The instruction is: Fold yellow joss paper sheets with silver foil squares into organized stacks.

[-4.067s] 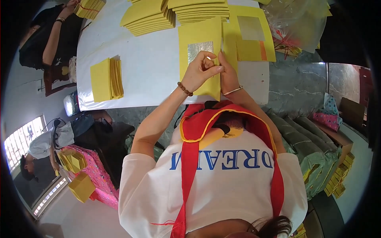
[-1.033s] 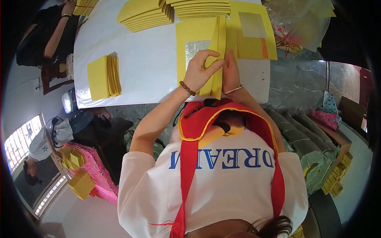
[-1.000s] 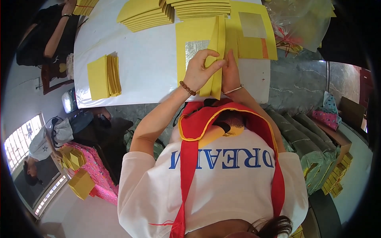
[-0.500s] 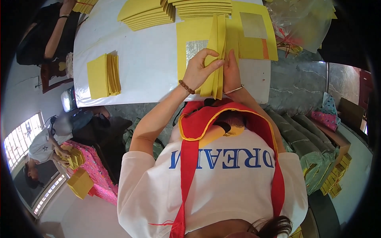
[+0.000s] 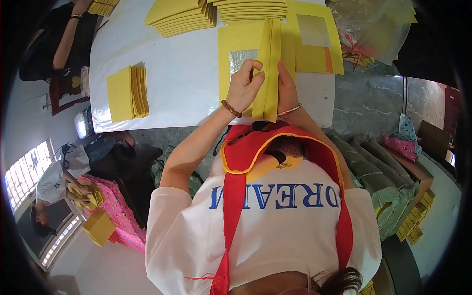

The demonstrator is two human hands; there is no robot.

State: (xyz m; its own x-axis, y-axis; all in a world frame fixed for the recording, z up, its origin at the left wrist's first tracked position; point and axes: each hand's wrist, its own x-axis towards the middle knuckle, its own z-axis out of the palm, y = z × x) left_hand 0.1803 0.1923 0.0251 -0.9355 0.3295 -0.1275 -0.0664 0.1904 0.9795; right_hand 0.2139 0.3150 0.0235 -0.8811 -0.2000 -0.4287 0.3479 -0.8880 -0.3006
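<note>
A tall, narrow piece of folded yellow paper (image 5: 269,69) stands between my hands at the table's near edge, its folds running away from me. My left hand (image 5: 244,86), with a beaded bracelet at the wrist, has its fingers curled together at the paper's left side. My right hand (image 5: 287,91), wearing a thin band, holds against its right side; some of its fingers are hidden. Beneath and beyond lies a flat yellow sheet with a silvery patch (image 5: 242,60). To its right is another yellow sheet (image 5: 307,61) with a pale patch and an orange strip.
Stacks of yellow paper (image 5: 182,19) (image 5: 250,11) lie at the table's far side, and a smaller stack (image 5: 128,93) at left. A clear plastic bag (image 5: 376,29) sits far right. Green wrapped bundles (image 5: 378,172) lie at right. Co-workers are at left, one handling yellow paper (image 5: 93,196).
My left fingers have curled in from a wider spread. The folded paper's layers, fanned apart before, now lie closer together and face up more. My right hand has barely shifted.
</note>
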